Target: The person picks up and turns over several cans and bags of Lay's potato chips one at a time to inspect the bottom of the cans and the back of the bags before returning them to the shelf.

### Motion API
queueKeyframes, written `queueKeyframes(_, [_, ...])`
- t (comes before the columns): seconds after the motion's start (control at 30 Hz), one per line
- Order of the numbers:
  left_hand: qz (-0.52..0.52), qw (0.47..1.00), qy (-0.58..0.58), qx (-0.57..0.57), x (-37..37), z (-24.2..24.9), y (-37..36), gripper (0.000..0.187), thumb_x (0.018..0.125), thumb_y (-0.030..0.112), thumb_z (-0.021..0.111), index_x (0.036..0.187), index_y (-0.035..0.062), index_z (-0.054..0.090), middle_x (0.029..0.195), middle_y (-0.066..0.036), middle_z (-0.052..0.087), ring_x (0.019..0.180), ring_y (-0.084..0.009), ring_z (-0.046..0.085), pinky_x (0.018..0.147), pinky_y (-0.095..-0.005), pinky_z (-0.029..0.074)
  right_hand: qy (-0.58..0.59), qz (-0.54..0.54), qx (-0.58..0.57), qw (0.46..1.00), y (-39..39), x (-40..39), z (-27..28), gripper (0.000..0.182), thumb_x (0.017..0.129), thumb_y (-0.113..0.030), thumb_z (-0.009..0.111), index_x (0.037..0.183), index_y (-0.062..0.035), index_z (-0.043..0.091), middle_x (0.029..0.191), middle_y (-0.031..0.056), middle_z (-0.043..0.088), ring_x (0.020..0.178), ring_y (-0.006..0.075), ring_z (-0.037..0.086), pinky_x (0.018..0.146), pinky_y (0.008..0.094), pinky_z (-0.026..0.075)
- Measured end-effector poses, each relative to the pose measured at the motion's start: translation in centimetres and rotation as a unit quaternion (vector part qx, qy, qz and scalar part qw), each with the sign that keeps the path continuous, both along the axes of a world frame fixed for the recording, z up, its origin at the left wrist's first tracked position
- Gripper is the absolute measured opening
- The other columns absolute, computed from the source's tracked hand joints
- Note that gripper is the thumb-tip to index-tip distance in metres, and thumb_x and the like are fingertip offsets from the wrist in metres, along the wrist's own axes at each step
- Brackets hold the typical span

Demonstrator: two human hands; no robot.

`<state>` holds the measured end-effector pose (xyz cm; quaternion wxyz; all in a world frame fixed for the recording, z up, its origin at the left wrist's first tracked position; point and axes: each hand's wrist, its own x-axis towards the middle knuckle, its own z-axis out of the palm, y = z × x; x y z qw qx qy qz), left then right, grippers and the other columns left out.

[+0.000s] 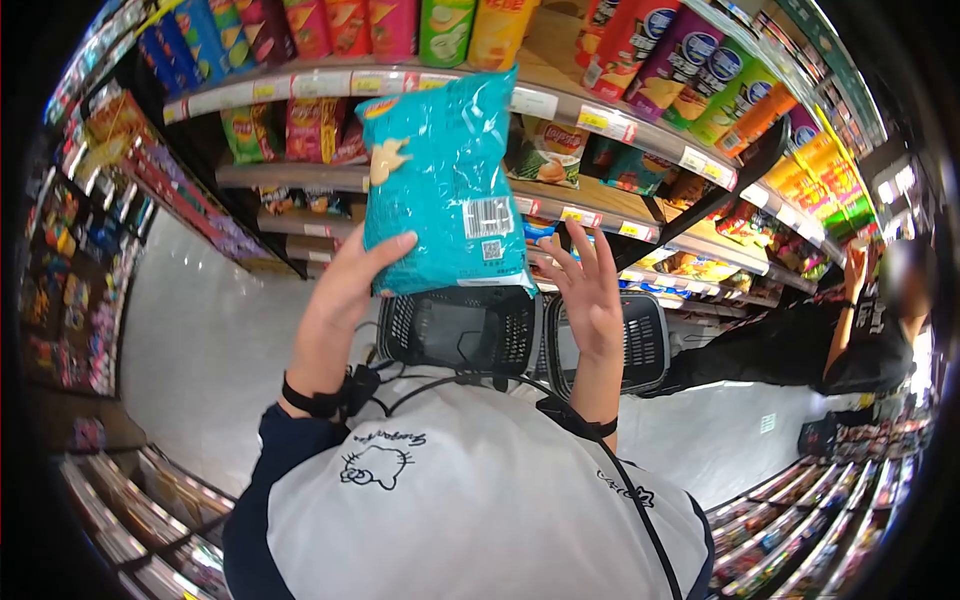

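A teal bag of chips is held up in front of the shelves, its barcode side turned toward me. My left hand grips its lower left corner, the thumb lying across the front and the other fingers hidden behind. To the right of the bag, my right hand is raised with its fingers apart and nothing in it. Below the bag stand two dark shopping baskets, a left one and a right one, close to my body.
Chip canisters line the upper shelf, with bagged snacks on the shelves beneath. Another person in dark clothes stands at the right by the shelves. Grey floor shows at the left. More stocked racks stand farther left.
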<state>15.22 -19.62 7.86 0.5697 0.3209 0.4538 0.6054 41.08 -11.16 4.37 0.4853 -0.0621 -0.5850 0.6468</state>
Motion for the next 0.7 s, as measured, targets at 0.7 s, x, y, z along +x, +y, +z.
queueKeyframes(0.7, [-0.059, 0.973, -0.191, 0.112, 1.5, 3.5, -1.9, 0.049, 0.082, 0.020, 0.052, 0.120, -0.0086, 0.043, 0.112, -0.017, 0.056, 0.098, -0.0232, 0.058, 0.087, -0.0352, 0.045, -0.060, -0.155, 0.060, 0.984, -2.3, -2.4, 5.8, 0.060, 0.078, -0.035, 0.063, 0.119, 0.0003, 0.038, 0.111, 0.0116, 0.051, 0.101, 0.0186, 0.054, 0.090, 0.0343, 0.042])
